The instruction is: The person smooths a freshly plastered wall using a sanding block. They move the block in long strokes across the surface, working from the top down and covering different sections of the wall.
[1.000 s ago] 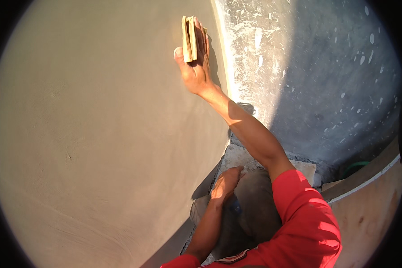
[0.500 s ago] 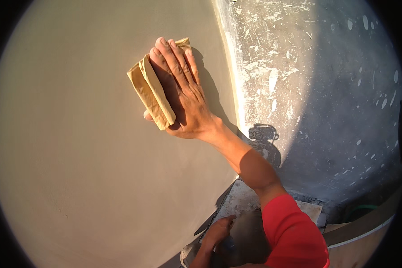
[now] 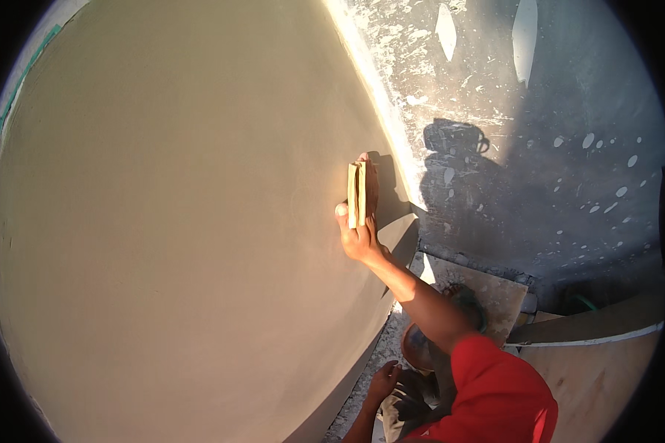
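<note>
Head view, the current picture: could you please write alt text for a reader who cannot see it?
A person's right hand holds a folded tan pad at a broad, smooth beige wall. The left hand is lower in the picture. At right stands a speckled grey wall, partly sunlit.

The folded yellow piece (image 3: pixel 357 195) hides part of the right hand (image 3: pixel 360 240). The right arm (image 3: pixel 430 308) partly covers a round brown object (image 3: pixel 415 347). The lower edge cuts the left forearm (image 3: pixel 362 422).

A head-worn fisheye looks down at the right hand (image 3: pixel 360 240).
</note>
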`<action>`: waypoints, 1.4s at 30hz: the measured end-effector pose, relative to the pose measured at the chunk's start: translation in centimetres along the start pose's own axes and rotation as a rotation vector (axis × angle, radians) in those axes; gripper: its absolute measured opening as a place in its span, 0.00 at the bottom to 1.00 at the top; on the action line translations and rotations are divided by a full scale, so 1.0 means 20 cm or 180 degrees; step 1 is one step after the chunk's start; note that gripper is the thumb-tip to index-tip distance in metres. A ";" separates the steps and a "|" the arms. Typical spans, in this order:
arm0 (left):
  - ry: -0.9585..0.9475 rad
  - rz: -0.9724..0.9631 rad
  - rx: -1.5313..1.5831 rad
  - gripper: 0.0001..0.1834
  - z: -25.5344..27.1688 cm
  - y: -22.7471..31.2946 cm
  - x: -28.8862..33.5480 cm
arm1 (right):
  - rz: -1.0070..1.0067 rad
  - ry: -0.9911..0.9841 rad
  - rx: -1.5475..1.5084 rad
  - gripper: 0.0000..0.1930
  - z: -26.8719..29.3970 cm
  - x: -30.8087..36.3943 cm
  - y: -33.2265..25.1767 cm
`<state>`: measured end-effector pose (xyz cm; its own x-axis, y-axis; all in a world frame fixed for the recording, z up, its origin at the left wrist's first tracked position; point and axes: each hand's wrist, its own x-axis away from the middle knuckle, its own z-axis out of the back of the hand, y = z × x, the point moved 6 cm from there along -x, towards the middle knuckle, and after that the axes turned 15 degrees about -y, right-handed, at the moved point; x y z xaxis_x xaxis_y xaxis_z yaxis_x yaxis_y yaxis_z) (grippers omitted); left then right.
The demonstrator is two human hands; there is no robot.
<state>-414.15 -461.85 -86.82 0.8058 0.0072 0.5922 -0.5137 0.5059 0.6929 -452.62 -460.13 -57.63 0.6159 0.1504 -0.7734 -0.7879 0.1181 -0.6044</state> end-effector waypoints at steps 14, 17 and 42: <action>-0.0589 0.1312 0.0622 0.26 0.23 -0.24 1.15 | -0.1277 0.0257 -0.0655 0.34 0.22 -0.71 -0.34; -0.0482 0.1257 0.0937 0.27 0.25 -0.21 1.23 | 0.0051 -0.0079 0.0120 0.38 0.20 -0.87 -0.90; -0.0579 0.1840 0.0813 0.28 0.48 0.22 1.29 | -0.1300 -0.0489 -0.0252 0.42 -0.12 -0.06 -0.78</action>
<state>-398.48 -467.68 -64.46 0.3279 0.0592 0.9429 -0.9207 0.2434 0.3049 -441.15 -464.57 -47.73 0.8649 0.2518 -0.4343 -0.4738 0.1234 -0.8719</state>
